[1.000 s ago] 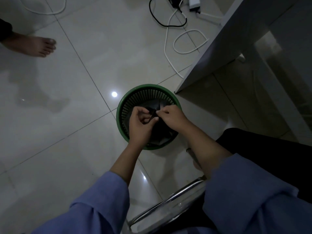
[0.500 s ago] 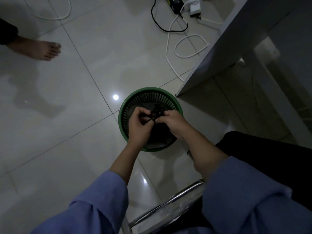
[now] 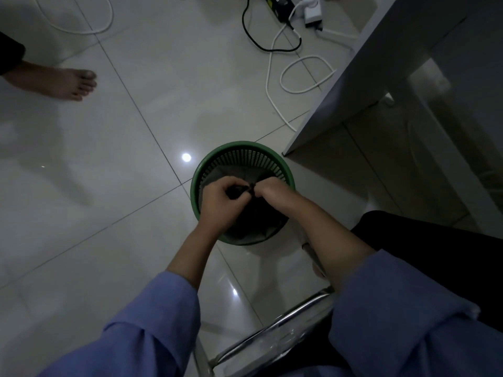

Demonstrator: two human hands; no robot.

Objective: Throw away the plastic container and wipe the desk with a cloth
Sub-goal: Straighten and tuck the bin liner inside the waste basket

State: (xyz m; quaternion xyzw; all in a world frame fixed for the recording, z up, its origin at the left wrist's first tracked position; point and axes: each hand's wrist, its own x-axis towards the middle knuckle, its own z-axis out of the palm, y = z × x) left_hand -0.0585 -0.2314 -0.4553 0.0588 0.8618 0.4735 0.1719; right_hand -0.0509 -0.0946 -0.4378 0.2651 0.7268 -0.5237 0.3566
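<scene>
Glossy tiled floor (image 3: 103, 186) fills the frame; a green mesh wastebasket (image 3: 202, 170) sits at centre, beside the desk (image 3: 367, 77) at upper right. Over it, the left hand (image 3: 220, 205) and right hand (image 3: 275, 195) pinch the bunched black bin liner (image 3: 245, 234), seemingly knotting it. No plastic container is visible, so its axis cannot be told; wiping apparently remains.

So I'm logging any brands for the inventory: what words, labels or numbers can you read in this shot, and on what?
None can be read.
Green bin: no label shows.
Black adapter and white power strip on the floor: any print is too small and dim to read.
Desk: no markings visible.
</scene>
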